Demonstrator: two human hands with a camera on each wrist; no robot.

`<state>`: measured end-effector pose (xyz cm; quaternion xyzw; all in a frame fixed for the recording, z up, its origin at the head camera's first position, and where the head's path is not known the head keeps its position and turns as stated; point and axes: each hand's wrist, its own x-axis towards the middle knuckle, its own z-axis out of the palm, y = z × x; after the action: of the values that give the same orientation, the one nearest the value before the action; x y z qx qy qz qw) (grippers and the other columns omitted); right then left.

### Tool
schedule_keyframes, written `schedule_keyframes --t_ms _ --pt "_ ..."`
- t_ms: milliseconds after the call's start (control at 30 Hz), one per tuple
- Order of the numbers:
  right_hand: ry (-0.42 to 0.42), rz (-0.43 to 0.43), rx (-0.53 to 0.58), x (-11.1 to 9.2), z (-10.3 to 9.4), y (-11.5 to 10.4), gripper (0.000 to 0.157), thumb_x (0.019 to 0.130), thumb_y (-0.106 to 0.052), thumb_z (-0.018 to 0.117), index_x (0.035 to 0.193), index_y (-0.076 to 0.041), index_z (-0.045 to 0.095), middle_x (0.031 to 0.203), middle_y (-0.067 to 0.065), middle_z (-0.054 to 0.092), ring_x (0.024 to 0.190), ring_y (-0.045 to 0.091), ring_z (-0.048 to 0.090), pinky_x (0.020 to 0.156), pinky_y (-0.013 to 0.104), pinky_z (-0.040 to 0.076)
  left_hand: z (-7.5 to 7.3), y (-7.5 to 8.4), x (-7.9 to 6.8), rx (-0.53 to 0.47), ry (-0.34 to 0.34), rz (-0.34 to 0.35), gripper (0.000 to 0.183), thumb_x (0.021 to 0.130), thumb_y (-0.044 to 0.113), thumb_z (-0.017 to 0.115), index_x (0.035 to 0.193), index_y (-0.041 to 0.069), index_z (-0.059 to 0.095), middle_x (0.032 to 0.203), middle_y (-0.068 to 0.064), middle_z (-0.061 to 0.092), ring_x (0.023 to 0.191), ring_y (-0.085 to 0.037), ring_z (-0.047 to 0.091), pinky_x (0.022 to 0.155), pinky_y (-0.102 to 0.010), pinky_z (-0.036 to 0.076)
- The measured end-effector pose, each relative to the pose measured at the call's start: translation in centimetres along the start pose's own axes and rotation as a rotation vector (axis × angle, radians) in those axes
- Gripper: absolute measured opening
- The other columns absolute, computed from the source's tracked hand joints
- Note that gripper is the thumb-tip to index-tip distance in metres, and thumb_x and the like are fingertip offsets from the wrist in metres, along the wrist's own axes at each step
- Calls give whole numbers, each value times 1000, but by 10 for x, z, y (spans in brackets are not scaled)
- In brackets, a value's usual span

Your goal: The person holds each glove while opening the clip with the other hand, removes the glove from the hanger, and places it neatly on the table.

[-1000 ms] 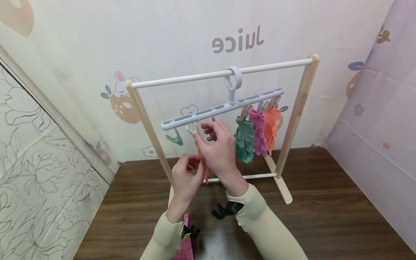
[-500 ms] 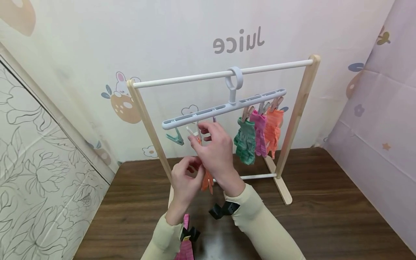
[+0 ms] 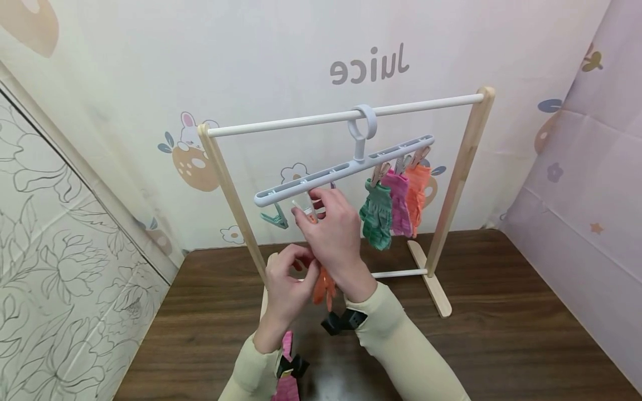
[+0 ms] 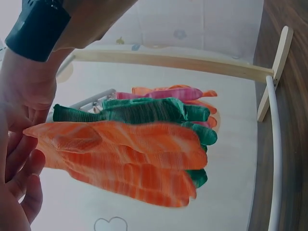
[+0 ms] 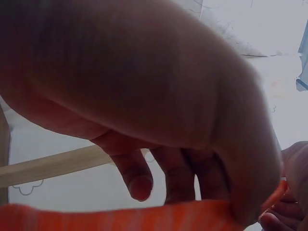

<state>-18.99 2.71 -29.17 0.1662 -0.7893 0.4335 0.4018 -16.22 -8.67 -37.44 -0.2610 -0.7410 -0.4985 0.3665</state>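
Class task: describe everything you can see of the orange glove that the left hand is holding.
The orange glove looks like thin knitted fabric with paler streaks. It hangs above the table, finger ends down, narrowing toward the top. The left hand pinches it; the right hand, holding the white clip, partly hides its upper part. Whether the clip grips it is unclear.

Before me: brown wood-grain table point(image 3: 526, 334) | standing on it: pale wooden rack point(image 3: 458, 184), on flat feet | also on it: pink fabric point(image 3: 287, 388), partly hidden behind my left sleeve point(image 3: 252, 362)
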Motion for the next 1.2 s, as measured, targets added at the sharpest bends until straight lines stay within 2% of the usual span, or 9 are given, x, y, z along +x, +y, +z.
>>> schedule_keyframes --t_ms 167,433,733,967,1200 --pt "12 -4 46 0 -1 1 33 81 -22 84 106 -4 71 87 4 61 75 14 62 66 25 55 -2 -1 -1 10 35 -7 5 87 9 72 92 9 70 82 1 68 71 -15 61 58 -32 51" --pt "-4 34 150 1 -5 0 31 81 -19 84 105 -3 72 88 6 62 80 14 62 68 27 57 -7 -5 -1 28 98 -27 9 88 5 71 96 8 74 85 -2 69 70 -16 60 58 -35 53" --pt "-5 34 188 3 -6 -1 23 81 -15 83 96 -3 71 84 5 59 77 13 61 70 26 57 -14 -5 -1 8 98 -79 7 88 5 70 95 7 73 87 -3 70 70 -16 61 60 -29 54" --pt "-3 25 188 3 -6 0 21 82 -14 82 95 -3 71 84 5 58 78 14 59 70 25 56 -16 -3 -2 -12 97 -135 6 88 4 70 93 7 73 85 -2 70 68 -16 61 60 -27 54" --pt "-12 26 180 2 -9 0 21 84 -14 81 97 -2 71 86 5 59 79 15 59 72 28 57 -16 -2 -5 -15 99 -126 7 87 2 70 92 6 72 85 -5 70 69 -16 62 61 -26 55"
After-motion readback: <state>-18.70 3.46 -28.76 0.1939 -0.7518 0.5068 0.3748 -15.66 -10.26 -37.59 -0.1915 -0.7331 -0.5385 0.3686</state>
